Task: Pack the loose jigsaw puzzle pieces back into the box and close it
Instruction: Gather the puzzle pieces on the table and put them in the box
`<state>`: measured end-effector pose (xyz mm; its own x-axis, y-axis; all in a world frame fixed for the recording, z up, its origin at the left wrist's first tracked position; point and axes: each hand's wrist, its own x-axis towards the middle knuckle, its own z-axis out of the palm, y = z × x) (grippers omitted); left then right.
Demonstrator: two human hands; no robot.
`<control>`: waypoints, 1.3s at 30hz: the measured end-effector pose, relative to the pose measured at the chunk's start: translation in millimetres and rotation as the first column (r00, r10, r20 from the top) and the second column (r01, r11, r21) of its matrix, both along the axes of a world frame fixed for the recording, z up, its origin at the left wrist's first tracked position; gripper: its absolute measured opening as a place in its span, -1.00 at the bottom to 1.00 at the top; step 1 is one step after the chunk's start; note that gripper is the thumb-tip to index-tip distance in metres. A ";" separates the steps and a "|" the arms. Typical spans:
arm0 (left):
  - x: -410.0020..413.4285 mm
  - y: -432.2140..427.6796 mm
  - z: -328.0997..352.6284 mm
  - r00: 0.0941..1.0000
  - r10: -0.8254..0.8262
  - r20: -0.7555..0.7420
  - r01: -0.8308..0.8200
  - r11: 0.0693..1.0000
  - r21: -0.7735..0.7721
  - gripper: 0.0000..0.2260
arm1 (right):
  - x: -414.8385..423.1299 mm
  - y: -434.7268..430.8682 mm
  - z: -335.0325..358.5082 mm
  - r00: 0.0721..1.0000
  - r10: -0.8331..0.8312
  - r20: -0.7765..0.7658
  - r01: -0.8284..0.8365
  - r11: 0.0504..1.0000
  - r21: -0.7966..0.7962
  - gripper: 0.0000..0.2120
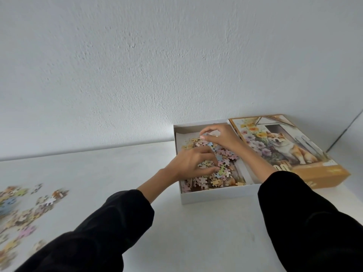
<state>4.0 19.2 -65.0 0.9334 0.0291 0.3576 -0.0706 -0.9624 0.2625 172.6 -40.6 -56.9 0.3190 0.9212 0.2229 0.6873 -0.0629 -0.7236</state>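
Two black sleeves, the left sleeve [98,232] and the right sleeve [314,222], reach forward from the bottom edge over a white table [196,232]. Near the left edge, loose puzzle pieces [23,211] lie scattered on the table, blurred and well apart from the box. Farther on, right of centre, stands an open white box base [216,195]. Inside it is a heap of pieces [222,173] in pastel colours.

Both hands are inside the box, close together but not touching. The left hand [193,163] is palm down on the heap, its fingers and thumb curled round a cluster of pieces. The right hand [222,138] is just beyond it, over the far part of the heap. Its fingertips are bunched against the thumb, and whether they pinch a piece cannot be told.

The lid [294,154] lies face up, touching the box's right side, and shows a dog among flowers. Behind is a white textured wall [176,55].
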 end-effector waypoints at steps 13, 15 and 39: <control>-77.3 3.2 32.1 0.996 -0.008 0.085 0.018 0.993 -0.113 -0.74 | -60.1 4.4 40.6 0.999 0.047 0.020 -0.048 0.996 0.069 -0.81; -98.4 7.3 36.7 0.995 0.022 0.096 -0.010 0.992 -0.129 -0.75 | -81.5 11.3 47.7 0.997 0.069 0.020 -0.070 0.995 0.072 -0.81; -528.9 148.7 -7.5 0.753 0.655 -0.062 -0.658 0.750 -0.067 -0.44 | -428.7 186.6 -18.6 0.909 0.409 0.083 -0.404 0.912 -0.075 -0.58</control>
<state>-524.9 167.9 -72.5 0.6847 0.6660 0.2962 0.5810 -0.7441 0.3298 -256.2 146.1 -75.5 -0.1057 0.9781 0.1791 0.7266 0.1990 -0.6577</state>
